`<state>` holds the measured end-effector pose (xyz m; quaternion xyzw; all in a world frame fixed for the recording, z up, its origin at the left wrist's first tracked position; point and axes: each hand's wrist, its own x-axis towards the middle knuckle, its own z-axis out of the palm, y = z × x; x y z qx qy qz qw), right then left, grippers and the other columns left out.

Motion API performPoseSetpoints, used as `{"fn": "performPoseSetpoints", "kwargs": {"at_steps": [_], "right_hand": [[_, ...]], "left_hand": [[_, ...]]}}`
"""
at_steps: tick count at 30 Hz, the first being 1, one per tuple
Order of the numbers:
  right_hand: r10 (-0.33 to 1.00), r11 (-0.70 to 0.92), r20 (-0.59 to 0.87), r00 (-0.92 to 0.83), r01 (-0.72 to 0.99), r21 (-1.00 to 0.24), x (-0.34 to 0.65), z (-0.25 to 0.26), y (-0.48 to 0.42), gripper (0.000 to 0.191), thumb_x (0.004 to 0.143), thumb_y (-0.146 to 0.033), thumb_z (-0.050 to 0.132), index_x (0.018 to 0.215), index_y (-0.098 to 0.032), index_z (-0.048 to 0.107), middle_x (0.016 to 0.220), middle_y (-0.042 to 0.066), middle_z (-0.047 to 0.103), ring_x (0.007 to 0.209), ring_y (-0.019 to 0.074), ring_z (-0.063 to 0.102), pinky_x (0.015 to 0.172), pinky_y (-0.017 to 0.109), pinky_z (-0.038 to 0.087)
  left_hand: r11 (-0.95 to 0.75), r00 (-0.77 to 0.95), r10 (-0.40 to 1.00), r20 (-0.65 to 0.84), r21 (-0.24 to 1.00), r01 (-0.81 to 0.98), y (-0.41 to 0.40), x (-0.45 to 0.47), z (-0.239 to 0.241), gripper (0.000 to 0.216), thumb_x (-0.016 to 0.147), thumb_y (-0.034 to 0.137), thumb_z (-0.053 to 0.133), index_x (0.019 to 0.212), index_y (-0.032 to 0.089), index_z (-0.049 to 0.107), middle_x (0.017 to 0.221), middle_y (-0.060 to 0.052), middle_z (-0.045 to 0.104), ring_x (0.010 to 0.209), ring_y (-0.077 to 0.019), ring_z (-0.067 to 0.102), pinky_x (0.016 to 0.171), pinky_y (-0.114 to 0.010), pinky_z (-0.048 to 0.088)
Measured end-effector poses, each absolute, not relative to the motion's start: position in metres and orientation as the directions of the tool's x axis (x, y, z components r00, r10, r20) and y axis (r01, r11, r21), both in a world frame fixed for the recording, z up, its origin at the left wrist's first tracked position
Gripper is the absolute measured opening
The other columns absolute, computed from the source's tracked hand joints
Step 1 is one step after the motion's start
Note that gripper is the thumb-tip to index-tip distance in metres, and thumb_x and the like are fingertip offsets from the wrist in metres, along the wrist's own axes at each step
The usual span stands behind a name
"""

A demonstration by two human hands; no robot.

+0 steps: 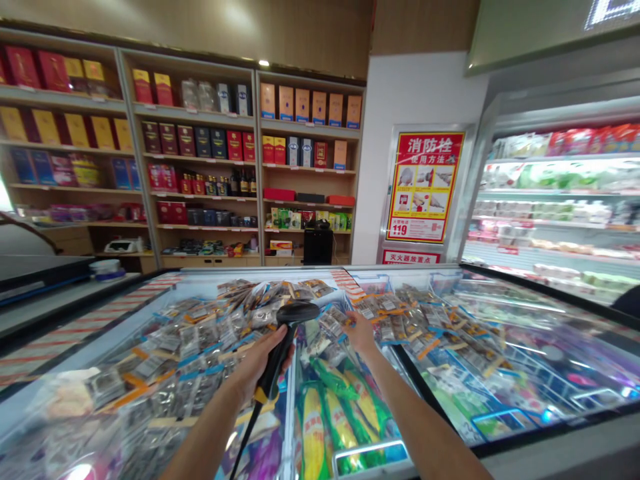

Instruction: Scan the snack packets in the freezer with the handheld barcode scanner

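My left hand point(263, 360) is wrapped round the handle of a black barcode scanner point(277, 357) with yellow trim, its cable hanging down. The scanner's head is turned right, toward a small clear packet point(331, 323) with a blue edge and a printed label. Fingers of my right hand point(359, 333) are closed on that packet's right side; the fingertips are partly hidden. Both hands are above an open-topped chest freezer point(292, 427). Under my right forearm lie green packs of corn point(315, 427). Many similar packets point(195, 333) are spread to the left.
More packets point(425, 313) lie on the right-hand glass, over wire baskets point(505, 417). Behind the freezer stand shelves of boxes point(203, 143) and a wall with a red sign point(425, 183). An upright chiller point(560, 193) is at the right, and a counter point(40, 287) at the left.
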<state>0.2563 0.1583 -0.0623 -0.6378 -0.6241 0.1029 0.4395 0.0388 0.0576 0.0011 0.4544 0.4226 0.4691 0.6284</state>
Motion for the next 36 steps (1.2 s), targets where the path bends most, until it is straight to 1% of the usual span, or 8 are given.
{"fn": "performPoseSetpoints", "kwargs": {"at_steps": [3, 7, 14, 18, 24, 27, 31, 36], "right_hand": [[0.867, 0.195, 0.455, 0.205, 0.700, -0.687, 0.2586, -0.0657, 0.1598, 0.030, 0.061, -0.015, 0.052, 0.090, -0.015, 0.062, 0.092, 0.007, 0.064, 0.088, 0.0199, 0.058, 0.081, 0.031, 0.042], [0.846, 0.223, 0.493, 0.201, 0.706, -0.672, 0.2589, -0.0693, 0.1609, 0.030, 0.061, -0.013, 0.048, 0.088, -0.017, 0.062, 0.090, 0.005, 0.064, 0.088, 0.0198, 0.057, 0.082, 0.032, 0.041], [0.848, 0.232, 0.497, 0.183, 0.714, -0.660, 0.2568, -0.0640, 0.1569, 0.032, 0.063, -0.014, 0.050, 0.093, -0.011, 0.061, 0.093, 0.010, 0.062, 0.093, 0.0204, 0.055, 0.087, 0.031, 0.038], [0.842, 0.254, 0.512, 0.169, 0.714, -0.653, 0.2549, -0.0619, 0.1552, 0.031, 0.065, -0.014, 0.049, 0.093, -0.012, 0.062, 0.094, 0.009, 0.061, 0.095, 0.0202, 0.054, 0.087, 0.030, 0.038], [0.813, 0.309, 0.560, 0.156, 0.700, -0.644, 0.2529, -0.0623, 0.1543, 0.029, 0.065, -0.014, 0.047, 0.089, -0.015, 0.064, 0.092, 0.008, 0.062, 0.094, 0.0200, 0.053, 0.087, 0.031, 0.037], [0.793, 0.348, 0.585, 0.170, 0.663, -0.663, 0.2531, -0.0631, 0.1561, 0.029, 0.063, -0.014, 0.048, 0.088, -0.014, 0.064, 0.090, 0.008, 0.062, 0.094, 0.0206, 0.053, 0.088, 0.033, 0.037], [0.763, 0.393, 0.597, 0.249, 0.554, -0.734, 0.2528, -0.0640, 0.1606, 0.029, 0.059, -0.015, 0.050, 0.085, -0.017, 0.064, 0.092, 0.006, 0.062, 0.096, 0.0211, 0.052, 0.088, 0.035, 0.036], [0.750, 0.441, 0.600, 0.278, 0.465, -0.768, 0.2512, -0.0607, 0.1608, 0.031, 0.058, -0.019, 0.048, 0.084, -0.014, 0.064, 0.089, 0.007, 0.061, 0.086, 0.0198, 0.054, 0.080, 0.032, 0.040]], "left_hand": [[0.136, 0.176, 0.979, -0.102, 0.973, -0.189, 0.0558, 0.0395, 0.0028, 0.036, 0.063, 0.050, 0.058, 0.063, 0.014, 0.055, 0.055, -0.002, 0.058, 0.042, -0.0091, 0.049, 0.038, -0.020, 0.035], [0.143, 0.178, 0.977, -0.116, 0.979, -0.147, 0.0548, 0.0403, 0.0033, 0.036, 0.062, 0.050, 0.059, 0.060, 0.014, 0.055, 0.049, -0.001, 0.055, 0.040, -0.0093, 0.049, 0.038, -0.019, 0.035], [0.160, 0.206, 0.972, -0.114, 0.961, -0.224, 0.0523, 0.0440, 0.0057, 0.034, 0.062, 0.048, 0.060, 0.064, 0.015, 0.053, 0.053, 0.000, 0.056, 0.040, -0.0085, 0.048, 0.038, -0.019, 0.036], [0.158, 0.237, 0.966, -0.099, 0.956, -0.246, 0.0520, 0.0457, 0.0063, 0.033, 0.063, 0.048, 0.059, 0.065, 0.015, 0.053, 0.052, 0.000, 0.056, 0.040, -0.0080, 0.048, 0.037, -0.018, 0.034], [0.158, 0.221, 0.970, -0.100, 0.952, -0.262, 0.0532, 0.0459, 0.0045, 0.034, 0.062, 0.048, 0.060, 0.066, 0.015, 0.053, 0.054, 0.001, 0.056, 0.040, -0.0069, 0.047, 0.036, -0.017, 0.034], [0.168, 0.228, 0.968, -0.105, 0.946, -0.276, 0.0532, 0.0453, 0.0043, 0.035, 0.062, 0.048, 0.061, 0.068, 0.015, 0.053, 0.053, 0.001, 0.056, 0.039, -0.0072, 0.047, 0.036, -0.018, 0.034], [0.183, 0.239, 0.964, -0.118, 0.944, -0.273, 0.0533, 0.0448, 0.0032, 0.035, 0.063, 0.049, 0.060, 0.070, 0.015, 0.053, 0.055, 0.000, 0.057, 0.041, -0.0078, 0.048, 0.037, -0.018, 0.035], [0.168, 0.230, 0.967, -0.109, 0.952, -0.255, 0.0575, 0.0417, -0.0024, 0.035, 0.066, 0.048, 0.057, 0.067, 0.013, 0.054, 0.056, 0.000, 0.057, 0.041, -0.0067, 0.047, 0.038, -0.018, 0.036]]}}
